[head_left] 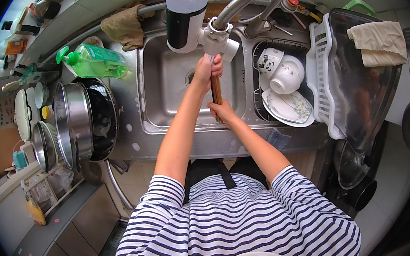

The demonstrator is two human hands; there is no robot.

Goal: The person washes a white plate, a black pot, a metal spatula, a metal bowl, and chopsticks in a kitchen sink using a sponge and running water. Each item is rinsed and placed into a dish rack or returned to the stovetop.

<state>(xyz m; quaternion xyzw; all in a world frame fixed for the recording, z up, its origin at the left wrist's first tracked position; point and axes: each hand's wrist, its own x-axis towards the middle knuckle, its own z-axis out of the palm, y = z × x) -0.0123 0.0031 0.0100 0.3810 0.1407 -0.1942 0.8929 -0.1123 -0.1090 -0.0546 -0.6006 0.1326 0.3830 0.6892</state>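
Observation:
A bundle of wooden chopsticks (216, 90) is held between my two hands over the stainless steel sink basin (165, 75). My left hand (211, 68) closes around the far end, right below the white filter fitting of the faucet (217, 37), where water appears to run onto it. Nearer to me, my right hand (223, 111) grips the other end of the bundle, above the basin's front edge. A drain shows behind the left hand, partly covered.
On the right, a black wire rack (259, 101) holds white bowls (286, 79) and plates (288, 107). Left of the basin are a green soap bottle (100, 60), a steel pot (79, 121) and a black pan (103, 120). A brown cloth (125, 27) hangs behind.

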